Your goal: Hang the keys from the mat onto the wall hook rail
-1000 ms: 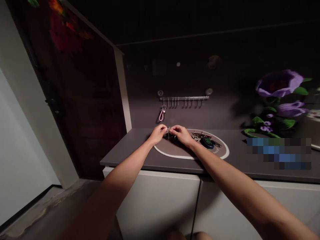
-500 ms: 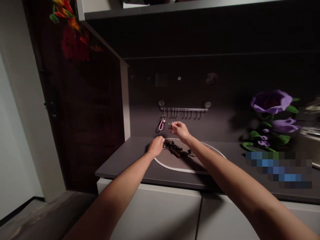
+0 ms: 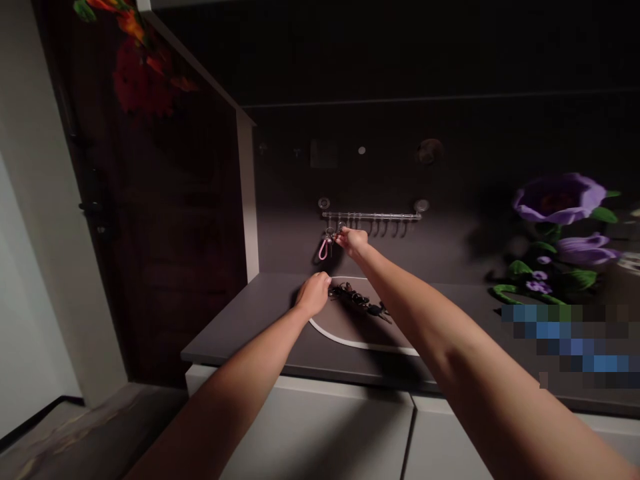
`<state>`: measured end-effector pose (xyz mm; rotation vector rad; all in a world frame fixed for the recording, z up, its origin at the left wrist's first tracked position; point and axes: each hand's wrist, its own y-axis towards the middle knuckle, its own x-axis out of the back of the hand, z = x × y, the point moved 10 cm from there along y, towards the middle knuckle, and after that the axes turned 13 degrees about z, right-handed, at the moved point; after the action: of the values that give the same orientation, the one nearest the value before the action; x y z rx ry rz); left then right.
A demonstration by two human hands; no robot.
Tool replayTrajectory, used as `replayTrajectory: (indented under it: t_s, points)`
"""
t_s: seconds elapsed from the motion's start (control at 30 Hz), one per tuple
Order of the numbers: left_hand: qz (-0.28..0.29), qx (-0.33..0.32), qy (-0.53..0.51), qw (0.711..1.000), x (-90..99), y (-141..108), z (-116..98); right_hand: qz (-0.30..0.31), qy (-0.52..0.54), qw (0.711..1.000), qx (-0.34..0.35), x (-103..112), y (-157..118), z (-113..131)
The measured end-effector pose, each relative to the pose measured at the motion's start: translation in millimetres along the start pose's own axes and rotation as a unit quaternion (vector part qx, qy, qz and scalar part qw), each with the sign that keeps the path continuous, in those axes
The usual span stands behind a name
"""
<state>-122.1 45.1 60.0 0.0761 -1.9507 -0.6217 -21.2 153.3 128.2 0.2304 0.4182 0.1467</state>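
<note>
My right hand (image 3: 355,241) is raised to the clear hook rail (image 3: 373,217) on the back wall. Its fingers pinch a small key ring (image 3: 341,229) by a hook near the rail's left end. Just left of it hangs a bunch of keys with a pink loop strap (image 3: 324,249). My left hand (image 3: 314,295) is closed at the left edge of a white-rimmed, brownish mat (image 3: 360,337); what its fingers hold, if anything, is hidden. A row of dark keys and key rings (image 3: 357,298) lies on that mat, partly behind my right forearm.
A dark counter (image 3: 240,327) runs above white cabinet fronts (image 3: 320,427). Purple flowers (image 3: 560,200) stand at the right, beside a blurred-out patch. A dark shelf overhangs the wall. The dark door (image 3: 165,233) on the left carries red and orange flowers.
My right hand has risen from below the hooks to the rail with the key ring. The left hand stays at the mat's edge. The view has shifted slightly.
</note>
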Motion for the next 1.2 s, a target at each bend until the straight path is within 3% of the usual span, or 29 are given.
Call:
replayTrajectory:
  t_s: [0.33, 0.9, 1.2]
  points:
    - [0.000, 0.002, 0.008, 1.000, 0.6, 0, -1, -0.011, 0.021, 0.999, -0.028, 0, 3, -12]
    - [0.007, 0.064, -0.004, 0.998, 1.0, -2, 12, 0.031, -0.065, 0.997, -0.028, 6, 1, -20]
    - [0.005, 0.104, -0.093, 0.990, -2.1, -1, 31, 0.033, -0.096, 0.992, -0.076, 20, -40, -27]
